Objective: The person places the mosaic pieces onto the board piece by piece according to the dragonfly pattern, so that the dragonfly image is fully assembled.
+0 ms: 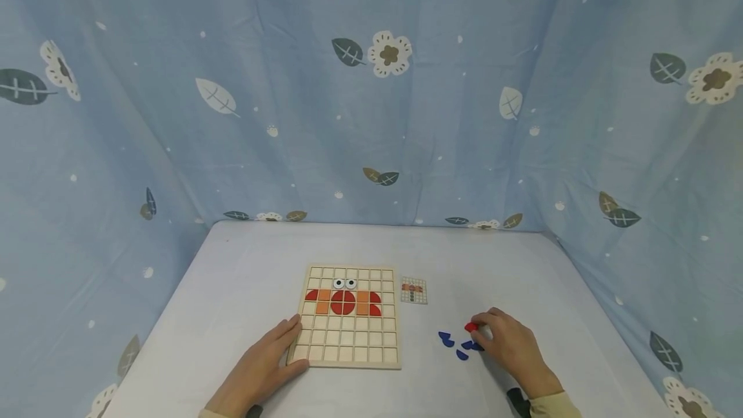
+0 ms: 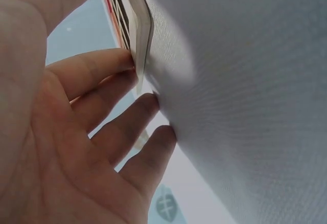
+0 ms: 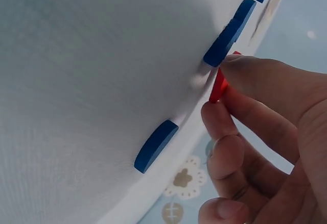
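Between thumb and fingers my right hand (image 1: 511,344) pinches a small flat red piece (image 3: 219,86), just above the table. Several blue half-round pieces (image 1: 462,355) lie under and left of that hand; one blue piece (image 3: 156,146) lies apart in the right wrist view. My left hand (image 1: 261,360) rests against the lower left corner of a square wooden grid board (image 1: 351,338), fingertips at its left edge and thumb at its lower edge. On the board, orange squares (image 1: 323,302), red quarter-round pieces (image 1: 343,302) and two eye pieces (image 1: 345,284) form a figure.
A small pattern card (image 1: 414,290) lies right of the board, printed with a similar figure on a grid. The white table (image 1: 261,257) is bordered at the back and sides by a blue curtain (image 1: 302,115) with leaves and flowers.
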Available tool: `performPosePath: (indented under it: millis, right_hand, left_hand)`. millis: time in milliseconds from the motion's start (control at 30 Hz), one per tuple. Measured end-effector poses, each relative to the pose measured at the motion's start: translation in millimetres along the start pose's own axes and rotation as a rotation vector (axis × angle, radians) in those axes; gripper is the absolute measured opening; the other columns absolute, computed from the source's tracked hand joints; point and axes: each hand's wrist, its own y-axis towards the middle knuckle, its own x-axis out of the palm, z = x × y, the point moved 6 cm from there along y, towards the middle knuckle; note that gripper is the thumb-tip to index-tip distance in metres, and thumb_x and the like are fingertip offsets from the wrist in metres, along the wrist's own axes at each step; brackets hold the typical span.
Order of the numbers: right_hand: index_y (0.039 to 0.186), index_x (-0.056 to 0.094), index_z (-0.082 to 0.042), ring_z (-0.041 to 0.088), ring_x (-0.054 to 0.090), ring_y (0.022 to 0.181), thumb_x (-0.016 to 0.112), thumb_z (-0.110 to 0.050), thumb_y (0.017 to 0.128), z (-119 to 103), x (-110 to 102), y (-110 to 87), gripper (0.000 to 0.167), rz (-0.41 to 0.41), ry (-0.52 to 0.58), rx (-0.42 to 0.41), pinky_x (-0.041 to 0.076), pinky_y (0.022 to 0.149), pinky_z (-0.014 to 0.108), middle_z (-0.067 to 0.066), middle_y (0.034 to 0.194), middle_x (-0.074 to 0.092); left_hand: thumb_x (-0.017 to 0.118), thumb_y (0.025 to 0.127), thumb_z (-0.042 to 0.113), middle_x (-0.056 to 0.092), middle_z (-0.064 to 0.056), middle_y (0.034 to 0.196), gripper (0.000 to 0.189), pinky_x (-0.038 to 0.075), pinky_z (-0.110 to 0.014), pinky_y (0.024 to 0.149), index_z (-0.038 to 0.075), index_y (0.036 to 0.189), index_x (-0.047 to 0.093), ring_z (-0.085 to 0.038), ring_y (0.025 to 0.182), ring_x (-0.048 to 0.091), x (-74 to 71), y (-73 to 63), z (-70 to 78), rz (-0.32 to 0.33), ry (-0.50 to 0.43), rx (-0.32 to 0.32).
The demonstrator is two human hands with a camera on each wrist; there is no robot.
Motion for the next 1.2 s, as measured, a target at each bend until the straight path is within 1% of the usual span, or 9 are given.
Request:
performPosePath:
  millis: [133, 200, 300, 400, 533, 633, 867, 1100, 1200]
  right_hand:
    - [0.1, 0.078, -0.019, 0.015, 0.065, 0.08, 0.089, -0.026, 0.078, -4, -2, 2.4, 0.025, -0.004, -0.002, -0.004, 0.062, 0.072, 0.042, -0.005, 0.091, 0.067]
    - [0.101, 0.078, -0.019, 0.014, 0.064, 0.08, 0.088, -0.026, 0.079, -7, -4, 3.9, 0.026, 0.005, 0.001, -0.01, 0.062, 0.073, 0.041, -0.005, 0.091, 0.066]
    - [0.101, 0.079, -0.02, 0.013, 0.064, 0.082, 0.088, -0.027, 0.079, -14, -7, 6.3, 0.024, 0.044, 0.007, -0.033, 0.062, 0.075, 0.038, -0.007, 0.093, 0.067]
    - [0.099, 0.079, -0.021, 0.012, 0.064, 0.082, 0.088, -0.027, 0.079, -24, -11, 8.1, 0.023, 0.103, 0.017, -0.088, 0.062, 0.074, 0.035, -0.007, 0.094, 0.068]
    - [0.096, 0.078, -0.023, 0.01, 0.064, 0.08, 0.089, -0.027, 0.076, -39, -15, 9.7, 0.023, 0.188, 0.027, -0.184, 0.062, 0.071, 0.031, -0.009, 0.093, 0.068]
    - [0.095, 0.077, -0.023, 0.011, 0.065, 0.081, 0.092, -0.026, 0.073, -48, -15, 10.7, 0.026, 0.234, 0.045, -0.252, 0.062, 0.071, 0.03, -0.009, 0.092, 0.067]
    - [0.09, 0.075, -0.021, 0.01, 0.064, 0.081, 0.091, -0.025, 0.07, -67, -14, 14.0, 0.026, 0.28, 0.101, -0.353, 0.061, 0.072, 0.03, -0.012, 0.09, 0.065]
    - [0.088, 0.071, -0.019, 0.012, 0.064, 0.081, 0.088, -0.019, 0.07, -80, -13, 17.7, 0.025, 0.348, 0.148, -0.483, 0.061, 0.072, 0.027, -0.01, 0.089, 0.064]
    - [0.088, 0.07, -0.018, 0.011, 0.063, 0.081, 0.087, -0.018, 0.071, -83, -11, 18.7, 0.025, 0.353, 0.16, -0.507, 0.06, 0.072, 0.026, -0.009, 0.089, 0.064]
  left_hand:
    - [0.079, 0.084, 0.05, 0.048, -0.005, 0.155, 0.078, 0.04, -0.047, 0.114, 0.003, 0.143, 0.057, -0.032, 0.142, 0.044, -1.9, -0.5, 1.1, 0.007, -0.009, 0.009]
    - [0.079, 0.084, 0.05, 0.048, -0.005, 0.155, 0.078, 0.04, -0.047, 0.114, 0.003, 0.143, 0.057, -0.032, 0.142, 0.043, -2.2, -0.3, 1.7, 0.007, -0.013, 0.007]
    - [0.079, 0.084, 0.049, 0.047, -0.005, 0.155, 0.079, 0.039, -0.047, 0.115, 0.003, 0.144, 0.056, -0.031, 0.143, 0.043, -1.1, 0.4, 1.3, -0.003, -0.006, -0.005]
    - [0.079, 0.084, 0.049, 0.047, -0.004, 0.156, 0.078, 0.039, -0.047, 0.115, 0.004, 0.144, 0.056, -0.031, 0.143, 0.042, 0.1, 0.7, 0.9, -0.007, -0.004, -0.01]
    - [0.079, 0.084, 0.048, 0.046, -0.004, 0.156, 0.078, 0.039, -0.047, 0.115, 0.004, 0.144, 0.056, -0.031, 0.144, 0.041, 0.6, 0.4, 0.5, -0.01, -0.011, -0.018]
    - [0.079, 0.085, 0.048, 0.046, -0.004, 0.156, 0.078, 0.038, -0.047, 0.116, 0.004, 0.145, 0.056, -0.031, 0.144, 0.041, 0.8, 0.4, 0.6, -0.011, -0.015, -0.021]
    - [0.079, 0.084, 0.049, 0.046, -0.003, 0.156, 0.078, 0.038, -0.047, 0.116, 0.005, 0.145, 0.056, -0.03, 0.144, 0.041, 1.2, 0.0, 0.5, -0.015, -0.015, -0.027]
    - [0.079, 0.084, 0.048, 0.046, -0.003, 0.156, 0.078, 0.038, -0.047, 0.116, 0.004, 0.145, 0.056, -0.031, 0.144, 0.041, 0.6, -0.8, -0.4, -0.014, -0.022, -0.028]
    - [0.079, 0.085, 0.048, 0.045, -0.003, 0.157, 0.078, 0.038, -0.047, 0.116, 0.005, 0.145, 0.056, -0.03, 0.144, 0.04, 0.3, -1.3, -0.8, -0.01, -0.025, -0.027]
